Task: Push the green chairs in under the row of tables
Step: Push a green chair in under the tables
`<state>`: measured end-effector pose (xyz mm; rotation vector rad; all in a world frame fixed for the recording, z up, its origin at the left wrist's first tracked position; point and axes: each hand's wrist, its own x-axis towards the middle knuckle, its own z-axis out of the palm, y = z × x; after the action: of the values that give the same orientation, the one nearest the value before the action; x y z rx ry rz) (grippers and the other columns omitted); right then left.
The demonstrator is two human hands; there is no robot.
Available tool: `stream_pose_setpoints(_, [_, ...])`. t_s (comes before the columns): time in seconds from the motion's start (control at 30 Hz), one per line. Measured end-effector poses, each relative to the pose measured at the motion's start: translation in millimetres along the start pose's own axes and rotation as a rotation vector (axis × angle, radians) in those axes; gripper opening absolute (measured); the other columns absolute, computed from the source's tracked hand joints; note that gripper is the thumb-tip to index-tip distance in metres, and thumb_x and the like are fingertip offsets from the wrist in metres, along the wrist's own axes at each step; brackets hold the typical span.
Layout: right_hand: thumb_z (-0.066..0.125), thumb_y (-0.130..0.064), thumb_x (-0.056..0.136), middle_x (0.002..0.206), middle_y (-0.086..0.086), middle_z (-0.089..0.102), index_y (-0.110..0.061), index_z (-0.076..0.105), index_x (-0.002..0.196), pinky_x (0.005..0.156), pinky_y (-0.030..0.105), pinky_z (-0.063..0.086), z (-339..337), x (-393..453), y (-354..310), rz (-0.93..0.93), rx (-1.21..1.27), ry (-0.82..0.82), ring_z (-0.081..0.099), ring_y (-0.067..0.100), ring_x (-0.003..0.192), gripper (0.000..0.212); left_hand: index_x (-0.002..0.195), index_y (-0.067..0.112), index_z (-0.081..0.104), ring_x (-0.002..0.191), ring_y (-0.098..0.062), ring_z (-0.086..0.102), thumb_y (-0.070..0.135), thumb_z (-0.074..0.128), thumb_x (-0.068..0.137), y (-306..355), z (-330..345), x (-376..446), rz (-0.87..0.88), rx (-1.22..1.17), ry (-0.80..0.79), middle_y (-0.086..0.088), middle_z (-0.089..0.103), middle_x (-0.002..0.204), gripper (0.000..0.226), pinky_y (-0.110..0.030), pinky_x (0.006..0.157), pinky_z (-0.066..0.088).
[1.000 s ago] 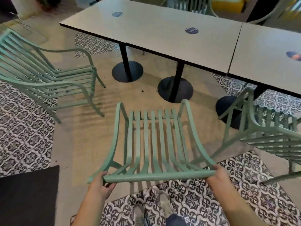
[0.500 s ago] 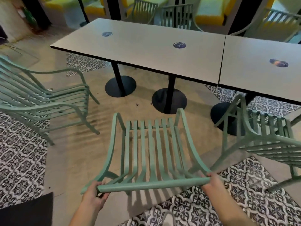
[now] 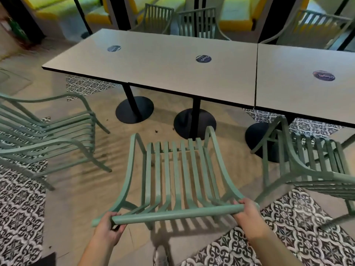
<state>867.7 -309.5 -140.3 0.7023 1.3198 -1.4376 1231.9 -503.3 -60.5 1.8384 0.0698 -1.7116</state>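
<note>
- We note a row of pale grey rectangular tables (image 3: 172, 73) with black edging, standing on black posts with round black base plates (image 3: 195, 122); a dark round sticker (image 3: 203, 59) sits on each top.
- We record the floor (image 3: 107, 185) as plain beige with patches of black-and-white patterned tile.
- The mint-green slatted metal chair (image 3: 172, 179) in the middle stands on the floor before the tables, seat front pointing at them and level with the middle base plate. It is short of the table edge, not under the top.
- A second mint-green slatted armchair (image 3: 48, 139) stands to the left, turned sideways and apart from the tables.
- A third mint-green slatted chair (image 3: 311, 164) stands to the right, its front close to the right-hand table's edge.
- More green chairs (image 3: 196, 22) stand along the far side of the tables.
- Our left hand (image 3: 108, 230) grips the left end of the middle chair's top rail, fingers curled round it.
- Our right hand (image 3: 247, 215) grips the right end of the same rail, fingers wrapped over it.
- A grey shoe (image 3: 161, 255) shows at the bottom edge.
</note>
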Motion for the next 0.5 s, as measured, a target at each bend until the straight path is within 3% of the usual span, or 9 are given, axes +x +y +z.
stream_pose_setpoints(0.07, [0.084,-0.043,0.051,0.11,0.016,0.059,-0.009,0.056,0.107,0.095,0.058,0.046,14,10,-9,-0.02,0.073,-0.038,0.058,0.038,0.106,0.072,0.077,0.001,0.049,0.071,-0.022,0.051,0.005,0.049,0.092,16,13,8,0.008,0.01,-0.018,-0.009,0.053,0.08,0.016,-0.04,0.03,0.048])
stream_pose_setpoints(0.1, [0.083,-0.039,0.057,0.119,0.017,0.056,-0.004,0.053,0.116,0.099,0.056,0.043,23,11,-7,-0.085,0.087,0.006,0.056,0.035,0.111,0.076,0.077,0.001,0.048,0.071,-0.022,0.051,0.005,0.049,0.093,24,19,11,0.013,0.013,-0.029,-0.009,0.052,0.08,0.016,-0.04,0.032,0.049])
stream_pose_setpoints(0.17, [0.062,-0.01,0.081,0.132,0.017,0.052,-0.001,0.046,0.126,0.104,0.052,0.04,52,-5,-7,-0.095,0.22,0.102,0.054,0.03,0.117,0.049,0.077,0.001,0.048,0.071,-0.022,0.051,0.005,0.048,0.093,40,33,21,0.016,0.037,-0.042,-0.01,0.052,0.081,0.017,-0.04,0.058,0.059])
stream_pose_setpoints(0.23, [0.048,-0.003,0.088,0.133,0.015,0.052,-0.001,0.05,0.117,0.104,0.052,0.039,78,-19,-11,-0.031,0.304,0.196,0.054,0.028,0.119,0.029,0.078,0.001,0.048,0.071,-0.022,0.052,0.005,0.048,0.093,55,45,32,0.019,0.056,-0.04,-0.011,0.052,0.081,0.016,-0.043,0.087,0.053])
stream_pose_setpoints(0.27, [0.046,-0.003,0.089,0.133,0.015,0.053,0.0,0.051,0.111,0.105,0.051,0.039,88,-26,-10,-0.031,0.305,0.21,0.054,0.028,0.12,0.022,0.078,0.001,0.048,0.071,-0.022,0.052,0.004,0.048,0.093,63,50,36,0.015,0.057,-0.049,-0.011,0.052,0.081,0.016,-0.042,0.086,0.053])
stream_pose_setpoints(0.33, [0.044,0.001,0.088,0.135,0.017,0.052,0.001,0.049,0.12,0.103,0.05,0.04,101,-32,-6,-0.061,0.312,0.226,0.052,0.03,0.123,0.032,0.078,0.002,0.048,0.07,-0.021,0.052,0.004,0.048,0.093,79,59,44,0.014,0.068,-0.077,-0.011,0.052,0.079,0.016,-0.037,0.058,0.059])
stream_pose_setpoints(0.4, [0.048,0.002,0.084,0.132,0.019,0.053,-0.004,0.044,0.128,0.094,0.052,0.046,109,-34,1,-0.098,0.283,0.219,0.054,0.036,0.117,0.044,0.079,0.003,0.049,0.07,-0.021,0.052,0.007,0.049,0.095,95,65,52,0.032,0.091,-0.08,-0.011,0.052,0.08,0.016,-0.034,0.034,0.051])
stream_pose_setpoints(0.47, [0.056,-0.006,0.085,0.126,0.017,0.053,-0.006,0.044,0.129,0.089,0.051,0.046,119,-51,6,-0.165,0.175,0.275,0.053,0.034,0.109,0.046,0.089,0.004,0.054,0.076,-0.026,0.053,0.016,0.051,0.097,107,69,56,0.061,0.158,-0.102,-0.012,0.052,0.086,0.015,-0.035,0.042,0.055])
stream_pose_setpoints(0.5, [0.06,-0.012,0.085,0.127,0.016,0.051,-0.006,0.043,0.132,0.092,0.05,0.045,121,-58,10,-0.221,0.046,0.351,0.052,0.034,0.11,0.05,0.103,0.004,0.056,0.085,-0.03,0.054,0.023,0.053,0.097,112,70,57,0.084,0.202,-0.113,-0.013,0.052,0.094,0.02,-0.041,0.058,0.058])
